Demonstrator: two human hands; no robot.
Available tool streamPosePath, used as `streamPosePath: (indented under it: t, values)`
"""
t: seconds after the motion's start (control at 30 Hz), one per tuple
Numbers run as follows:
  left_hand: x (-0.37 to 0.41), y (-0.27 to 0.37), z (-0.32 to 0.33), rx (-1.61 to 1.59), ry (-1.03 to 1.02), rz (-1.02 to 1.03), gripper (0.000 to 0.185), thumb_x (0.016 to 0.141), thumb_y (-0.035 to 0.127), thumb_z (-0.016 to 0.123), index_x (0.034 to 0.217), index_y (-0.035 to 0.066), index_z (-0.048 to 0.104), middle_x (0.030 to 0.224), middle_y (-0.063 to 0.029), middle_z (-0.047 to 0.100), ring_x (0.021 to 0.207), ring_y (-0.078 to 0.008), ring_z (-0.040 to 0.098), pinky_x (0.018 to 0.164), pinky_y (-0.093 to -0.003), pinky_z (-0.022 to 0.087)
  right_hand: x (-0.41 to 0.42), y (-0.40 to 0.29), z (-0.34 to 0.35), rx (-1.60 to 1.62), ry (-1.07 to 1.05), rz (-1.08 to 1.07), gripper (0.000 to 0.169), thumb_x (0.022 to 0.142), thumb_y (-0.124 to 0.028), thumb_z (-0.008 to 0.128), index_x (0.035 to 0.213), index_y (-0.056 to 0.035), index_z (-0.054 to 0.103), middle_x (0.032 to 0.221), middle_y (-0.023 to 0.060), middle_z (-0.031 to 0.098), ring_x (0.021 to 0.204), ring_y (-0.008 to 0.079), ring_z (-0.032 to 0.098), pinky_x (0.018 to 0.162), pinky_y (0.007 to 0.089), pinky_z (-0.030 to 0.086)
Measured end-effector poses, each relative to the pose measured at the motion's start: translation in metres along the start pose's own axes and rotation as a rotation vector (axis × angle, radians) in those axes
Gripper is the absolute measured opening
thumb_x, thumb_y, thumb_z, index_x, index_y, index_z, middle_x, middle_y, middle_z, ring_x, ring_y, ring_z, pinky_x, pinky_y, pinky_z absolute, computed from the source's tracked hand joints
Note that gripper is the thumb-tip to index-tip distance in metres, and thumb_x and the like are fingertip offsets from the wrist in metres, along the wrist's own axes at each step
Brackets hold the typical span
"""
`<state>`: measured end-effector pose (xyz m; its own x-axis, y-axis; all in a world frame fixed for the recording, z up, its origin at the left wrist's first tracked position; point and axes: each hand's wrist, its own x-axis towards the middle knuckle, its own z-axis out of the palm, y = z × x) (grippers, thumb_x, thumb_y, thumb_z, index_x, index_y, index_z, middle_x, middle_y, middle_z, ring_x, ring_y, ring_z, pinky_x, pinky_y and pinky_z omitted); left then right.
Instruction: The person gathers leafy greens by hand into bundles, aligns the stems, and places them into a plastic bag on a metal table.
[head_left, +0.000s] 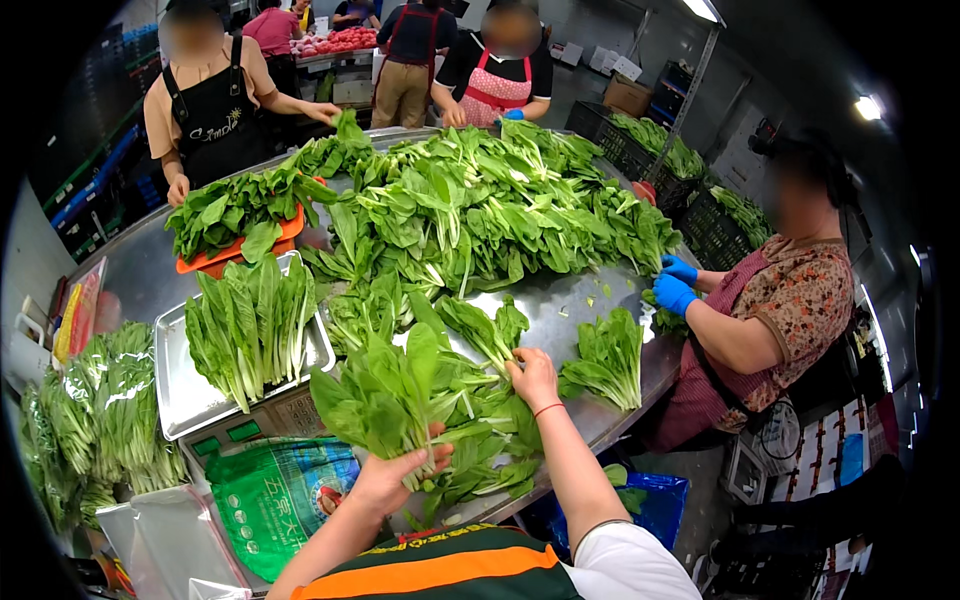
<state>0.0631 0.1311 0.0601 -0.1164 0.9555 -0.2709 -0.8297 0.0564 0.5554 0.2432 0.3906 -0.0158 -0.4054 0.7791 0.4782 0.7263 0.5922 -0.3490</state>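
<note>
My left hand (401, 472) grips a bunch of leafy greens (375, 397) by its pale stems, leaves pointing up and away. Farther forward and to the right, my right hand (534, 375) has its fingers closed on the stem ends of a smaller cluster of greens (476, 330). Loose leaves (487, 450) lie on the metal table between my forearms. To the left stands a digital scale (259, 420) whose steel tray (169, 405) carries an upright-lying bundle of greens (251, 330). A separate small bunch (611, 364) rests right of my right hand.
A big heap of greens (480, 210) covers the table's middle. An orange basket (281, 236) of leaves, bagged greens (120, 405), clear plastic bags (176, 540) and a green printed sack (259, 487) are leftward. Blue-gloved hands (675, 289) of a co-worker are at right; others stand opposite.
</note>
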Motion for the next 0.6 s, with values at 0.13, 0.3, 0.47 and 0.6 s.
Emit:
streamPosePath:
  t: [0.13,0.3,0.47,0.6]
  values:
    - [-0.005,0.006,-0.017,0.157,-0.037,0.026,0.04,0.08,0.004,0.068,0.117,0.001,0.053,0.106,-0.0124,0.062,0.1,-0.0281,0.061,0.091,-0.0492,0.049,0.013,0.0,-0.018,0.28,0.178,0.121,0.013,0.083,-0.015,0.066,0.092,-0.0058,0.069,0.082,0.0065,0.063,0.063,0.0181,0.056,0.059,0.0292,0.046]
    - [-0.005,0.017,-0.005,-0.08,0.029,0.114,0.041,0.078,0.008,0.072,0.113,0.007,0.05,0.083,-0.0035,0.058,0.082,-0.0184,0.059,0.091,-0.047,0.047,0.004,-0.035,-0.033,1.473,-0.116,0.748,0.01,0.09,-0.017,0.06,0.091,-0.0071,0.059,0.08,0.0036,0.062,0.065,0.0115,0.055,0.059,0.0243,0.045]
    - [0.006,0.004,-0.023,-0.083,0.13,0.134,0.031,0.082,0.008,0.069,0.106,0.008,0.051,0.082,-0.002,0.057,0.08,-0.0181,0.058,0.086,-0.0448,0.049,-0.022,-0.099,-0.056,1.621,-0.39,0.683,0.01,0.089,-0.014,0.06,0.093,-0.0044,0.059,0.083,0.0064,0.064,0.07,0.0137,0.059,0.06,0.0243,0.046]
    - [0.013,0.004,-0.007,0.12,0.262,0.286,0.03,0.081,0.003,0.068,0.107,0.006,0.054,0.096,-0.0042,0.06,0.088,-0.0202,0.06,0.084,-0.0417,0.05,-0.049,-0.137,-0.04,1.592,-0.56,0.489,0.013,0.086,-0.01,0.064,0.095,-0.0028,0.061,0.079,0.0027,0.062,0.066,0.009,0.055,0.059,0.0219,0.044]
